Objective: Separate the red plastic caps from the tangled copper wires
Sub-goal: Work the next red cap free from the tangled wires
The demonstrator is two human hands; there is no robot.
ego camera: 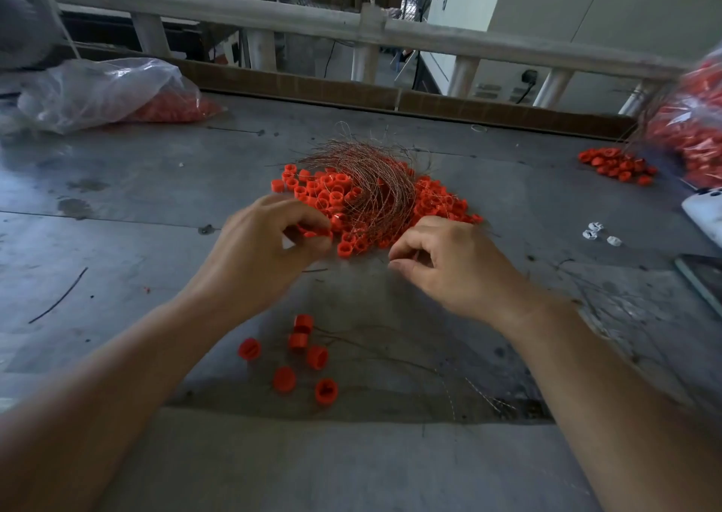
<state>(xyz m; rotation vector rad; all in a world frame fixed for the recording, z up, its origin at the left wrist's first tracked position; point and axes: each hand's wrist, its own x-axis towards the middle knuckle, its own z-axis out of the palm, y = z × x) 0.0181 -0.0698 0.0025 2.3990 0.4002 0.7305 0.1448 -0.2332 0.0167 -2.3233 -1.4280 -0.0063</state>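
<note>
A heap of red plastic caps point(324, 195) lies mid-table with a bundle of tangled copper wires point(371, 175) draped across it. My left hand point(265, 249) is at the heap's near left edge, fingers curled round red caps point(312, 233). My right hand point(449, 261) is at the near right edge, thumb and fingers pinched together on thin wire strands that are hard to make out. Several loose red caps point(308, 355) lie apart on the table near my forearms, beside a few stray wires point(390, 359).
A clear plastic bag with red caps point(117, 93) lies at the back left. Another bag of caps point(699, 136) and a small cap pile point(617, 165) sit at the right. White bits point(597, 234) and a dark flat object point(703, 281) lie near the right edge.
</note>
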